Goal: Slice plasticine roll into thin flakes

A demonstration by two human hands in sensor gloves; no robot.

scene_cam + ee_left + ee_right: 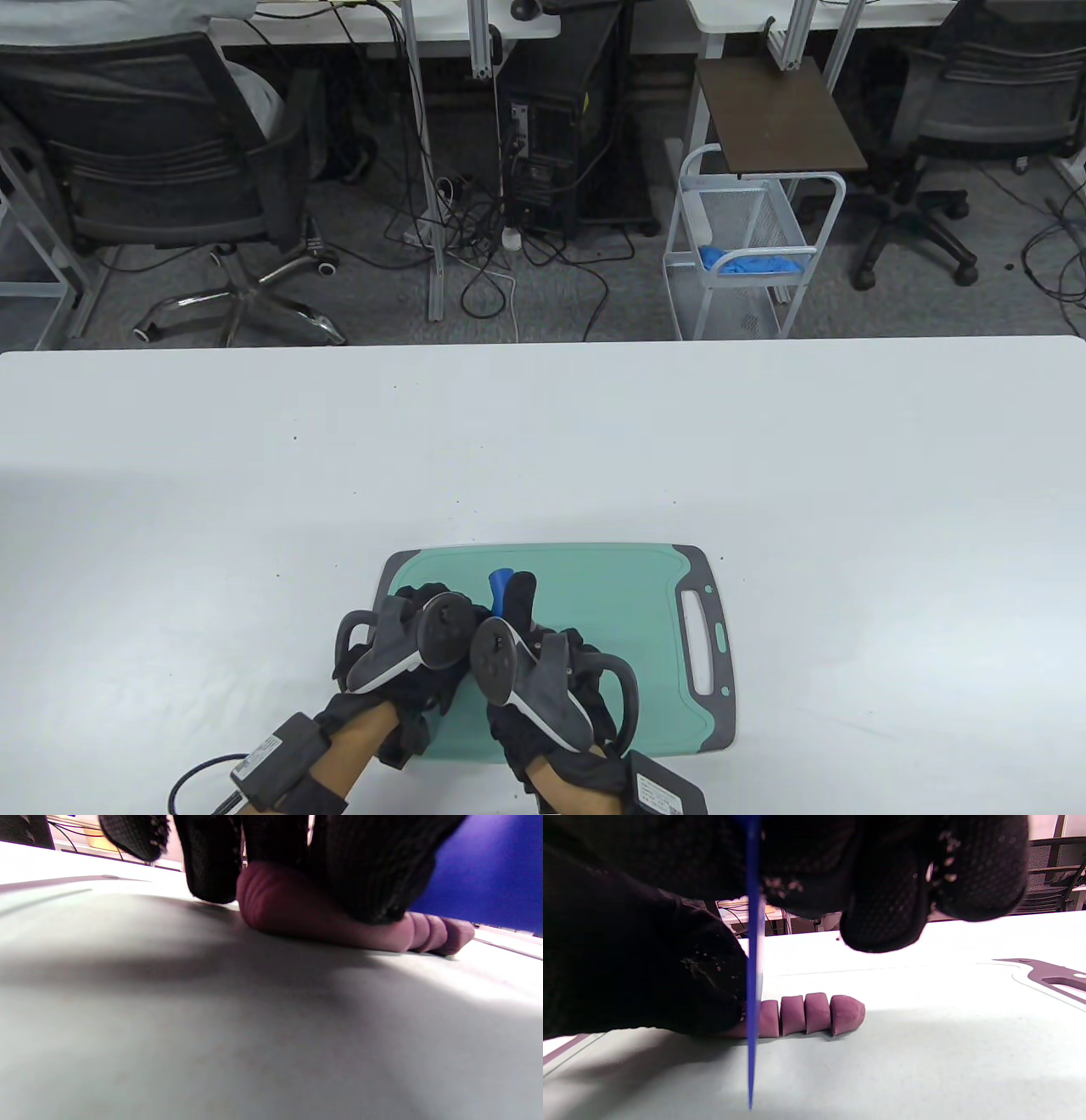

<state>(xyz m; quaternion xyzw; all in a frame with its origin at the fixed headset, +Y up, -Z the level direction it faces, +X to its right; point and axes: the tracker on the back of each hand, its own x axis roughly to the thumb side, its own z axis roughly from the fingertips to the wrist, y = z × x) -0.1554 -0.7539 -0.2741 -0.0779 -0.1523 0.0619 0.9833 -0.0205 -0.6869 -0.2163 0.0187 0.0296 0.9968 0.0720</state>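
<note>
A purple plasticine roll (pixel 797 1016) lies on the green cutting board (pixel 628 611); several cut slices stand side by side at its free end (pixel 441 935). My left hand (pixel 424 628) presses down on the uncut part of the roll (pixel 297 908), fingers on top. My right hand (pixel 534 654) grips a blue plastic knife (pixel 754 963), blade vertical, set into the roll right beside the left hand's fingers. The knife's blue tip shows above the hands in the table view (pixel 501 586). The trackers hide the roll in the table view.
The board's grey handle end (pixel 708 628) with its slot lies to the right of my hands. The white table (pixel 543 441) spreads all round the board. Chairs, a wire cart and cables stand beyond the far edge.
</note>
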